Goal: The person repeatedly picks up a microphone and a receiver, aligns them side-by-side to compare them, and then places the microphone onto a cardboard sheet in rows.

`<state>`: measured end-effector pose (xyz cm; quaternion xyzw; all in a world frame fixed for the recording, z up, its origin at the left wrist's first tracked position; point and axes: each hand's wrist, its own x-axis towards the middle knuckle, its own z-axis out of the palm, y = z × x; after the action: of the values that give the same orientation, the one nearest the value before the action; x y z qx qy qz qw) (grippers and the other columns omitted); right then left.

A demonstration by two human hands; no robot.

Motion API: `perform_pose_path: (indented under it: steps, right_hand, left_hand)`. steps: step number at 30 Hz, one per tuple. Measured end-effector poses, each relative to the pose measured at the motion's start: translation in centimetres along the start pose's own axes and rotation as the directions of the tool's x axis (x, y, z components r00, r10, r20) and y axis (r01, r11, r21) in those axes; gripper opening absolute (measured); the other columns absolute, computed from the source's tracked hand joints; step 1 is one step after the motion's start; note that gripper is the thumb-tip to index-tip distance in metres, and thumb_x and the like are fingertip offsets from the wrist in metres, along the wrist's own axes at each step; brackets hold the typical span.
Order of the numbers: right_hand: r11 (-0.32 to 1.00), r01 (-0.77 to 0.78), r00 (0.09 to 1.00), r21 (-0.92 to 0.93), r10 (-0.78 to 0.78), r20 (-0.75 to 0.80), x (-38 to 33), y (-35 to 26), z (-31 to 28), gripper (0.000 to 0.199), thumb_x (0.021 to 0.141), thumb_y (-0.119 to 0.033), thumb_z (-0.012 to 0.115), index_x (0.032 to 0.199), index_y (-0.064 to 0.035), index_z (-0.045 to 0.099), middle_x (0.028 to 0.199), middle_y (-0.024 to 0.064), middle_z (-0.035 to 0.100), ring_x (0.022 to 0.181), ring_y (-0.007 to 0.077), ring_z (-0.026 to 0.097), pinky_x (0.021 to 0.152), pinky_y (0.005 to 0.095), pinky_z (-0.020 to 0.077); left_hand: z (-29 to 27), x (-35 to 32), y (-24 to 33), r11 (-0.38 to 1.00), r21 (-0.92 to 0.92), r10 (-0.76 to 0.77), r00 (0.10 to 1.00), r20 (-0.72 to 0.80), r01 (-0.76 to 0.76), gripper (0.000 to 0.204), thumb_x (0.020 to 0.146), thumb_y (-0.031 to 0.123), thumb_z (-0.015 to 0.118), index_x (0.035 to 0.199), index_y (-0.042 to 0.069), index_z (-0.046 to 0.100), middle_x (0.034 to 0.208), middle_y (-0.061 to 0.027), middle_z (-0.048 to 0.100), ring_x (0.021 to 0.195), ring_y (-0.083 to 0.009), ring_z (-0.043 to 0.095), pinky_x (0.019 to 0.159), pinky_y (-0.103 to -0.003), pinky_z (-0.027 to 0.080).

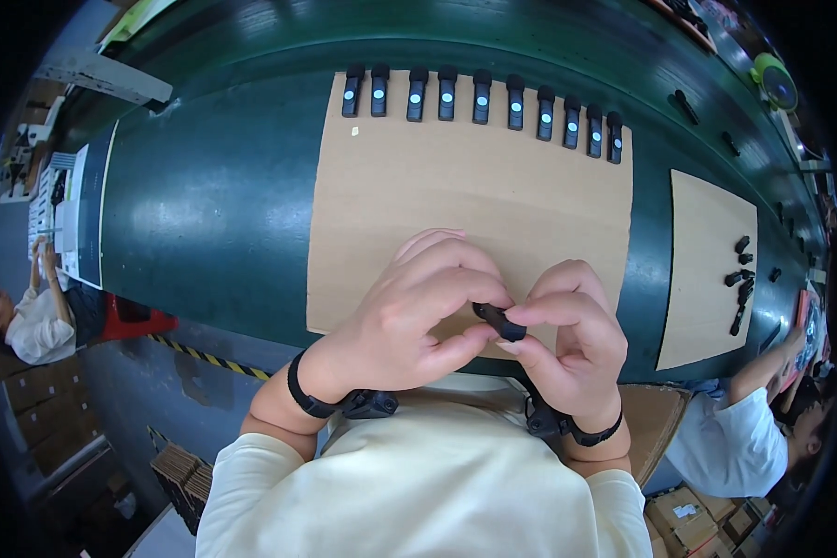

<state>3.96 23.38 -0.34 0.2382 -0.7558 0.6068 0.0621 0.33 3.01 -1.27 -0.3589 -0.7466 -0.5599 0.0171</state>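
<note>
Over the near half of the cardboard sheet [409, 191], both my hands meet on a small black clip-on microphone [500, 322]. The thumb and fingertips of my left hand [418, 302] pinch its upper left end. My right hand [575, 325] grips the lower right end between thumb and forefinger, the other fingers curled in. Fingertips cover parts of the microphone. Along the sheet's far edge stands a row of several black microphones [447, 93] with dark rounded tops, each bearing a pale blue round sticker.
A second cardboard sheet [702, 279] to the right carries several small black pieces [744, 279]. Both sheets lie on the green table [205, 214]. A co-worker [730, 437] sits at the right, another [37, 321] at the far left. A green-rimmed round object [774, 82] stands at the far right.
</note>
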Motion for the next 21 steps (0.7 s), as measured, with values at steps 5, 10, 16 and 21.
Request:
perform_pose_path:
  steps: [5,10,16,21]
  right_hand:
    - [1.0,0.001,1.0,-0.028,-0.001,0.021,0.7,-0.1,0.5,0.033,0.073,0.005,0.073,0.105,-0.0012,0.065,0.094,0.0114,0.06,0.086,0.0248,0.058,0.074,0.0317,0.0485]
    - [0.994,-0.081,0.996,-0.075,0.084,0.028,0.1,0.5,0.2,0.023,0.078,-0.002,0.072,0.1,-0.0008,0.063,0.098,0.0121,0.058,0.087,0.0221,0.056,0.077,0.0302,0.0457]
    - [0.976,-0.193,0.979,-0.097,0.198,0.043,-1.2,1.3,-0.1,0.017,0.082,-0.002,0.068,0.097,-0.0017,0.061,0.101,0.0117,0.057,0.088,0.0202,0.055,0.079,0.03,0.0454]
    - [0.966,-0.216,0.975,-0.143,0.221,0.027,-1.2,1.3,-0.1,0.015,0.082,-0.001,0.067,0.096,-0.0018,0.06,0.101,0.0118,0.057,0.089,0.0203,0.056,0.079,0.0303,0.0462]
  left_hand:
    - [-1.0,-0.5,0.0,0.996,0.085,-0.024,0.999,-0.034,0.027,0.026,0.069,-0.001,0.068,0.094,0.005,0.066,0.084,-0.0069,0.064,0.079,-0.0246,0.061,0.088,-0.044,0.044]
    - [-5.9,-1.0,-1.2,0.913,0.4,-0.034,0.992,-0.118,0.079,0.025,0.068,-0.001,0.068,0.092,0.007,0.065,0.08,-0.005,0.064,0.076,-0.0248,0.061,0.081,-0.039,0.046]
    - [-10.5,-0.6,-5.0,0.638,0.77,0.081,0.991,-0.103,0.028,0.024,0.069,0.001,0.068,0.092,0.007,0.063,0.08,-0.0067,0.065,0.078,-0.0258,0.062,0.088,-0.041,0.048]
    - [-11.3,0.1,-6.8,0.533,0.846,0.081,0.996,-0.03,-0.018,0.025,0.07,0.004,0.07,0.093,0.008,0.063,0.084,-0.0067,0.065,0.083,-0.0253,0.063,0.091,-0.042,0.048]
